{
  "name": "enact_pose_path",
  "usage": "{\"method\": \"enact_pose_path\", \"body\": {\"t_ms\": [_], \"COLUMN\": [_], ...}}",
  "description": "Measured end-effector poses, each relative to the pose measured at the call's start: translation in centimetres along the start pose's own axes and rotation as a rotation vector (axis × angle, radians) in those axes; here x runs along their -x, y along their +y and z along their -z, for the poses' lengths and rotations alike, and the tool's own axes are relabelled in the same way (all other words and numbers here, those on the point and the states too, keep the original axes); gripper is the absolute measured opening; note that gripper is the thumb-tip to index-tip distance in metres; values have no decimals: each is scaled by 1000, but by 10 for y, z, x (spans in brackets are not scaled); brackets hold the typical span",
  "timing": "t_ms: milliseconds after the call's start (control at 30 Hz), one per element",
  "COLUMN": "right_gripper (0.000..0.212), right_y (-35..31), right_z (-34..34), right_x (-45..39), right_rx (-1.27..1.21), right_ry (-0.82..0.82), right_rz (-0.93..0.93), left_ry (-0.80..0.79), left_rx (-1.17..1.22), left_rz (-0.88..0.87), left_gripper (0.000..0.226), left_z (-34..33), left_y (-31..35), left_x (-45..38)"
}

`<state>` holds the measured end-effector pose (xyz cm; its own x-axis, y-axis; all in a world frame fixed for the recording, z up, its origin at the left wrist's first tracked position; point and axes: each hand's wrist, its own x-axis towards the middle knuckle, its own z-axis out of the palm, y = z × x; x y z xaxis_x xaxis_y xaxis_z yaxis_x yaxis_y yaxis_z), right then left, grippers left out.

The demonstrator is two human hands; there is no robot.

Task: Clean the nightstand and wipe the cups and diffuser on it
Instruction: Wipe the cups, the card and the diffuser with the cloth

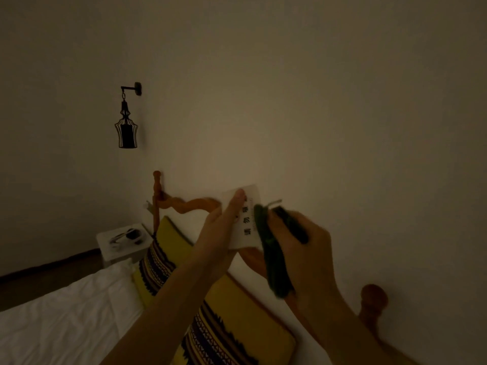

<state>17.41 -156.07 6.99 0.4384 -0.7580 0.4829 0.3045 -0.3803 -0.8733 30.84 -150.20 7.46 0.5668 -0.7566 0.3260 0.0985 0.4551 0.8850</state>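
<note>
Left hand (224, 219) at frame centre grips a white card (243, 222), thumb lying up its face, dark printed symbols showing beside the thumb. Right hand (303, 248) just right of it, fingers curled round a dark green cloth (271, 259); cloth edge touches the card's right side and hangs down below the hand. Both forearms come up from the bottom of the frame. Dim lighting, right hand slightly blurred.

Big plain wall (316, 101) fills the upper and right frame. White bed sheet (66, 317) at lower left, creased. Yellow cushion (232, 325) with dark patterned stripes leans along the headboard, lower centre, partly behind the left forearm. Orange wooden headboard (184, 205) runs from centre left down to lower right, curved top rail, turned post at upper end and a round knob at lower right; the card overlaps it.

White nightstand (122, 243) at centre left, beyond the cushion, well apart from both hands. On its top sit dark and pale items (127, 235), too small and dark to tell cups from diffuser. Dark strip of floor or skirting (47, 270) left of the nightstand.

Black lantern-style wall lamp (126, 127) hangs from a bracket at upper left, unlit.
</note>
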Motion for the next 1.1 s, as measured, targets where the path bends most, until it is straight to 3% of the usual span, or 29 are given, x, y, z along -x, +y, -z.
{"method": "enact_pose_path", "body": {"t_ms": [100,167,267,367,467,533,633,733,900,967,1100], "right_gripper": [18,11,8,14,22,23,14,13,20,19,23], "right_y": [10,7,-8,-17,-15,-14,-19,-15,-12,-14,-13], "right_z": [4,11,23,15,0,-4,6,16,12,11,2], "right_x": [11,1,-21,-21,-6,-1,-16,-27,-15,-15,-8], "right_rx": [70,56,179,348,429,408,343,300,369,394,383], "right_ry": [-41,56,201,179,173,143,145,138,162,157,33], "right_rz": [-9,7,163,331,535,621,443,264,415,488,602], "left_ry": [14,-62,-115,-5,71,85,47,55,24,-2,-24], "left_rx": [-128,-395,-695,-819,-861,-842,-811,-837,-856,-897,-923], "left_rz": [-123,-326,-636,-731,-749,-802,-846,-812,-789,-806,-780], "left_gripper": [32,26,20,25,3,14,22,8,20,14,11], "left_z": [7,4,-1,-9,-12,-10,-9,-7,4,6,7], "left_y": [5,3,-4,-13,-16,-13,-7,-8,-3,-1,-4], "left_x": [-3,1,7,7,5,6,8,9,9,9,8]}}
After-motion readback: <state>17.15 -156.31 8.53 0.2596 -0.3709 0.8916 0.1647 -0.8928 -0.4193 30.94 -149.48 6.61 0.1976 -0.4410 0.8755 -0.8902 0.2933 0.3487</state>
